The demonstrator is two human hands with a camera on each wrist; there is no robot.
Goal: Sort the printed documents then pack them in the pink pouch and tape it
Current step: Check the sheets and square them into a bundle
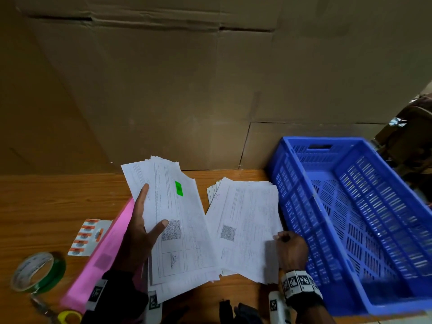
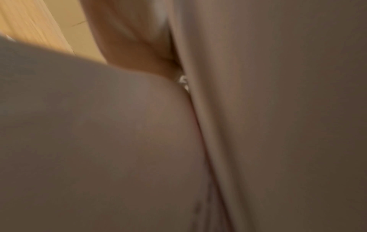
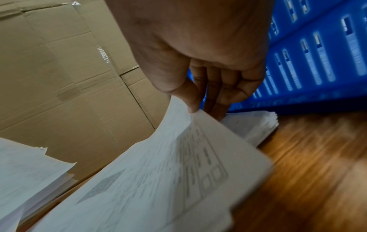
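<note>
Your left hand (image 1: 140, 232) is under and around a fanned sheaf of papers (image 1: 173, 220) — index finger stretched up the left edge, thumb pressed on the top sheet next to the dark square code block, the rest of the fingers hidden behind the sheets. So that hand is clamped on the sheaf, which is tilted up off the table (image 1: 46, 206). The top sheet carries a small green sticker (image 1: 179, 188) near its upper right. Your right hand (image 1: 291, 251) has curled fingers and pinches the near right edge of the top sheet of the second stack (image 1: 245, 220), which lies on the wood just left of the blue crate (image 1: 350, 218); in the right wrist view the thumb (image 3: 190, 100) sits on the lifted sheet's edge with the other fingers underneath. The pink pouch (image 1: 105, 253) lies flat on the table left of your left hand, partly under your wrist and the sheaf. Left of the pouch: a sheet of orange labels (image 1: 87, 237), and nearer you a green tape roll (image 1: 38, 272). Something yellow (image 1: 69, 318) pokes in at the bottom edge — can't tell what. Cardboard (image 1: 187, 78) fills the background. Left wrist view is just blurred paper, nothing usable.
</note>
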